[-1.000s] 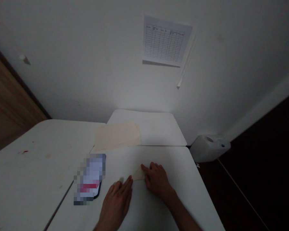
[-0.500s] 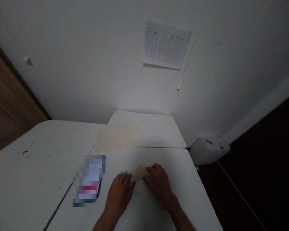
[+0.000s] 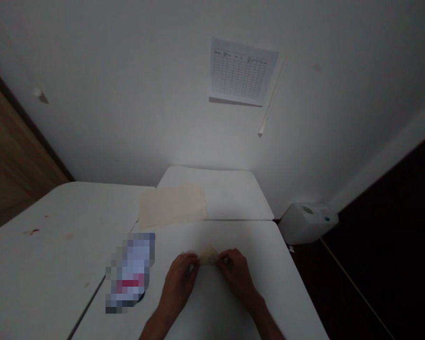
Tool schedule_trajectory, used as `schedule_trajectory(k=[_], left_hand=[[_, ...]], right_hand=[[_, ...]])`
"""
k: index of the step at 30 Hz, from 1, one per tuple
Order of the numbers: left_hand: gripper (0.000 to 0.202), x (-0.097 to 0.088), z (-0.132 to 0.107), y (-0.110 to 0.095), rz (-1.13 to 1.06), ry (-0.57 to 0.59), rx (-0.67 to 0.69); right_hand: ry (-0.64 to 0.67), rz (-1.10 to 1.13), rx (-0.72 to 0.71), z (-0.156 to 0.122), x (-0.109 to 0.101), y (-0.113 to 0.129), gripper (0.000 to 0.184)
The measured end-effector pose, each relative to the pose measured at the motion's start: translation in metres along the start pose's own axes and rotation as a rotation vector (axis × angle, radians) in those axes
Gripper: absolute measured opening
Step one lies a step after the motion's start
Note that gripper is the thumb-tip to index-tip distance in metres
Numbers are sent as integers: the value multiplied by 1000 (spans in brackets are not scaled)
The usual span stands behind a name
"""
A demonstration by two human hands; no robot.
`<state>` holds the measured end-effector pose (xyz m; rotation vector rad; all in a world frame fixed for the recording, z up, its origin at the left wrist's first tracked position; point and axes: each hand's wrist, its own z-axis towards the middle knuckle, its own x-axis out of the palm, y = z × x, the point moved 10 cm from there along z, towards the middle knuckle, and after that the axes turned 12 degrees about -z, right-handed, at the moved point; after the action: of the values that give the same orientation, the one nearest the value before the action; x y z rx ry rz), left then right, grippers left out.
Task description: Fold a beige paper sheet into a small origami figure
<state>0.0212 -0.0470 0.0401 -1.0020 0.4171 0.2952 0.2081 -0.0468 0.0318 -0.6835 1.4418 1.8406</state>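
Fingertips cover both ends of a small, beige, roughly triangular piece, its material too dim to make out. Left hand and right hand each pinch a side, fingers nearly closed, at the white table.

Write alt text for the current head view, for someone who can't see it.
A person's left hand and right hand hold a small beige piece by its sides at a white table. Beyond lies a larger beige sheet, with a pixelated phone at left. A printed chart hangs on the wall; a whitish jug is at right.
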Motion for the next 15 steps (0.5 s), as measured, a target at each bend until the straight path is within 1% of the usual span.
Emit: schedule_trajectory(k=[5, 8, 10, 12, 15], left_hand=[[14, -4, 3, 3, -98, -30, -37], [15, 0, 3, 9, -180, -6, -145], [14, 2, 2, 15, -253, -5, -244], [16, 2, 1, 20, -359, -38, -332], [31, 7, 0, 23, -561, -62, -423]], right_hand=[[-51, 62, -28, -2, -5, -1, 4], [-94, 136, -54, -2, -12, 4, 5], [-68, 227, -9, -1, -11, 2, 9], [-9, 354, 70, -1, -3, -2, 16], [25, 515, 196, -1, 8, -10, 27]])
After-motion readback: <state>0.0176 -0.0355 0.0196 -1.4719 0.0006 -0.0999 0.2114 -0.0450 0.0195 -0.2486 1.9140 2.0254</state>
